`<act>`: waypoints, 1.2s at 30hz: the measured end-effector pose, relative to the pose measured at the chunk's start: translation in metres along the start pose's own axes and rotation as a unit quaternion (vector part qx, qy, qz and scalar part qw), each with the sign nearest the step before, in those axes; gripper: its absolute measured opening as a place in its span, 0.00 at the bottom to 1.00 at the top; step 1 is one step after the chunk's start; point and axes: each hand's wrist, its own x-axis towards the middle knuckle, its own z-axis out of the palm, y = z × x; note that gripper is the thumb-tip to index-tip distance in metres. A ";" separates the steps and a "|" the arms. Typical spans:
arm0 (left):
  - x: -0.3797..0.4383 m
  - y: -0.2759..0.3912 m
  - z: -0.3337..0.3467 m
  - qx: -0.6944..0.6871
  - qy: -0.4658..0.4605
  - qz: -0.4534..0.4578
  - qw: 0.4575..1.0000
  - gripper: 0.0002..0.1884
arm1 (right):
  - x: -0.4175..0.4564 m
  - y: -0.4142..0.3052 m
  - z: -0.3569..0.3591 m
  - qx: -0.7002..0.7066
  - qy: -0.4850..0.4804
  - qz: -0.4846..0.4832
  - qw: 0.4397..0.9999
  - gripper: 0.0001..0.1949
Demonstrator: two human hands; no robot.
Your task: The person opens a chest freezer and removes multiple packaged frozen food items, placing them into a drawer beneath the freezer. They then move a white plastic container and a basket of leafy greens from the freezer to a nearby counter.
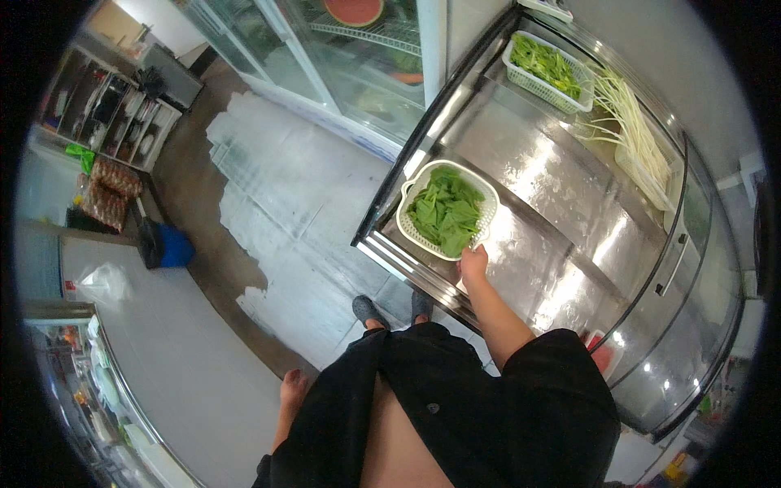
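Observation:
My right hand (473, 265) grips the near handle of a white plastic basket (492, 210) at the left end of a stainless-steel display case (537, 244). Leafy greens (448, 210) lie in the basket. Whether its base rests on the steel I cannot tell. My left hand (294, 383) hangs low at my left side, away from the case, its fingers loosely curled; nothing shows in it. At the back of the case stand another basket (549, 93) of cut greens and a basket (640, 177) heaped with long pale stems.
The case has a dark frame and curved glass on the right; a red-filled tray (601, 355) lies near my right sleeve. Beyond the case stands a glass-door refrigerator (366, 73). A grey counter (165, 329) runs along the left, with a blue bin (176, 245) and shelves (116, 110) farther back.

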 end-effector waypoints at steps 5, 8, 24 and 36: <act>-0.016 -0.082 0.018 0.012 -0.009 -0.015 1.000 0.23 | 0.006 -0.015 0.001 -0.007 -0.076 0.175 0.982 0.07; -0.023 -0.077 0.026 -0.039 0.006 -0.089 0.995 0.24 | 0.025 -0.025 -0.004 -0.083 -0.189 0.268 0.941 0.11; -0.082 -0.036 -0.013 -0.004 0.017 -0.081 0.997 0.25 | 0.018 -0.074 0.076 -0.628 -0.148 -0.138 0.751 0.52; -0.087 0.017 -0.005 0.042 0.009 -0.106 0.993 0.23 | 0.076 -0.077 0.042 -0.327 -0.253 -0.100 0.905 0.27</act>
